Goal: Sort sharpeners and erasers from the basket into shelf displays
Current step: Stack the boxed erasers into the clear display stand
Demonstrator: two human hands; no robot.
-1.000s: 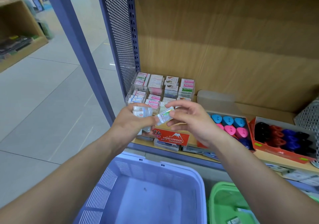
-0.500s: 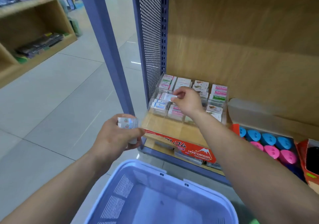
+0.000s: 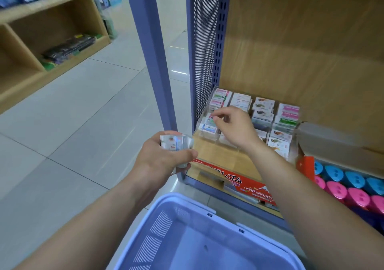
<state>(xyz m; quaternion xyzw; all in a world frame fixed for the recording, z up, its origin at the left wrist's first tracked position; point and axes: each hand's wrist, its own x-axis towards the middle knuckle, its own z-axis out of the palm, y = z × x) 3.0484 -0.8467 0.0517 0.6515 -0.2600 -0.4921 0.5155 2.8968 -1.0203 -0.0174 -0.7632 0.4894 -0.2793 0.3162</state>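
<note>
My left hand (image 3: 164,161) grips a small bunch of clear-wrapped erasers (image 3: 173,143), held left of the shelf edge and above the lilac basket (image 3: 172,200). Over the front-left compartment of the clear eraser display (image 3: 268,124) hovers my right hand (image 3: 234,128). Its fingers are loosely curled, and I see nothing between them. A blue-labelled eraser (image 3: 207,127) lies in that compartment, just under the fingertips. The part of the basket I can see holds nothing.
A red "Hard Eraser" box (image 3: 255,190) lies on the wooden shelf (image 3: 218,157) in front of the display. Pink and blue sharpeners (image 3: 336,188) fill an orange box to the right. A purple post (image 3: 149,62) and a mesh side panel (image 3: 204,41) bound the shelf's left; a wooden bookshelf (image 3: 52,30) stands across the aisle.
My right hand took one eraser from the left hand, carried it to the display's left column and let it go. My left hand dropped lower with the remaining erasers.
</note>
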